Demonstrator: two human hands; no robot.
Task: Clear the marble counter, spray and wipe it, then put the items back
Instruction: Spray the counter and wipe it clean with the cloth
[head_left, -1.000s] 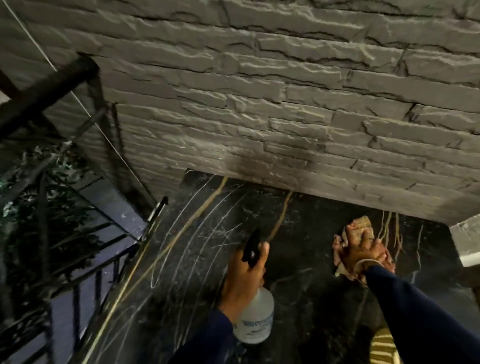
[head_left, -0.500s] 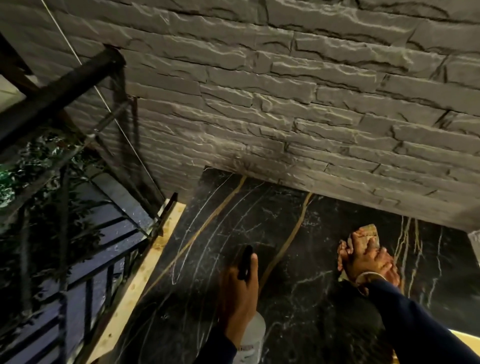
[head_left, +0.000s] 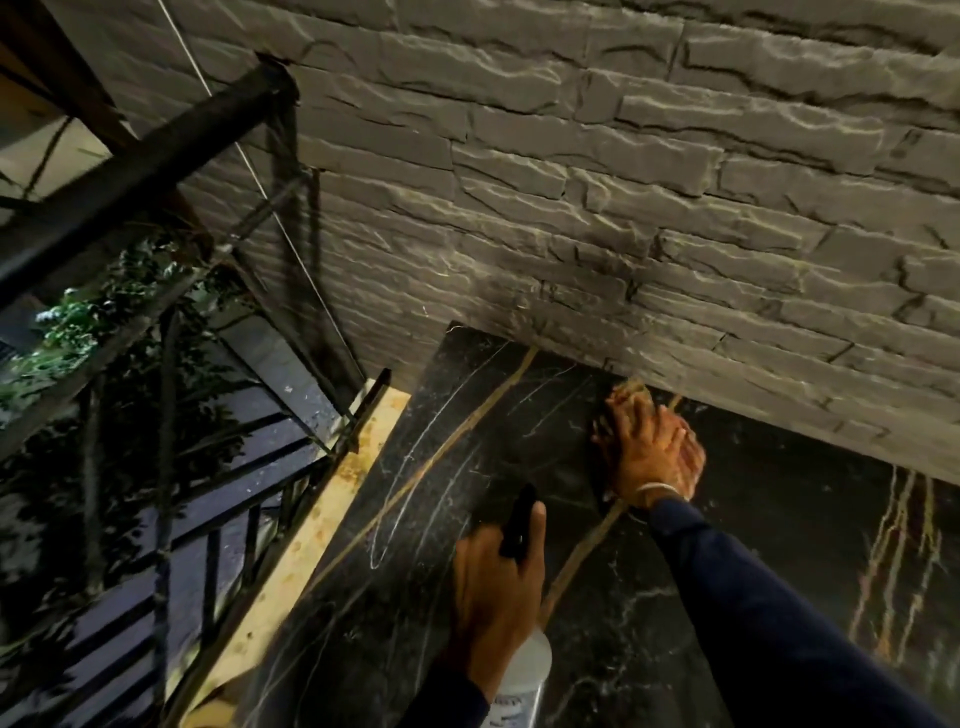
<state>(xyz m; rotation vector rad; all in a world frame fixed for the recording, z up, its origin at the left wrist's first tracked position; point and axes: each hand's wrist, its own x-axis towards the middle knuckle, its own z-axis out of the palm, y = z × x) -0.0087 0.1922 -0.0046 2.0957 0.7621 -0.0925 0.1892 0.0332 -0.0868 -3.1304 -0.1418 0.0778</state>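
Note:
The black marble counter with gold and white veins fills the lower right. My left hand grips a clear spray bottle by its black trigger head, held above the counter's near part. My right hand lies flat on a beige cloth, pressing it onto the marble close to the back wall. Most of the cloth is hidden under the hand. Both arms wear dark blue sleeves.
A grey stone-brick wall rises behind the counter. A pale wooden strip runs along the counter's left edge. Beyond it stands a black metal railing with foliage below and a drop.
My right hand has slid the cloth leftward and toward the wall across the marble. The left hand with the bottle has stayed near the front. The view has shifted left.

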